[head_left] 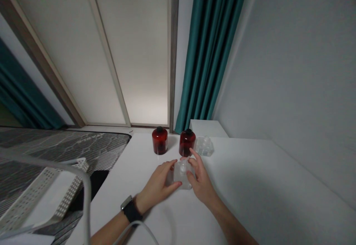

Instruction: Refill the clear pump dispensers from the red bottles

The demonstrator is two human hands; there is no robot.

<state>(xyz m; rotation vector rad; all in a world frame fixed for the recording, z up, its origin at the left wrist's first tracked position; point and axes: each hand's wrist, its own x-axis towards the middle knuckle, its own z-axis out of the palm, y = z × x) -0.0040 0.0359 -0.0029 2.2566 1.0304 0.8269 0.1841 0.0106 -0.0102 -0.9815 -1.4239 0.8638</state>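
A translucent, whitish plastic container (183, 175) is on the table in front of me; its exact kind is hard to make out. My left hand (160, 182) grips its left side, thumb in front and fingers behind. From the right, my right hand (200, 180) holds it between thumb and fingers, with the index finger raised. Just behind my hands stands a dark red bottle (187, 143) with a black cap. A second dark red bottle (160, 141) is upright to its left. Beside the nearer bottle's right side is a clear, crumpled-looking plastic item (204, 146).
The white table (250, 185) runs to the wall on the right. A white box-like block (208, 127) is at its far edge. Left of the table are a white perforated basket (36, 197) and a pale curved tube (86, 200) close to the camera. A teal curtain (211, 52) hangs behind.
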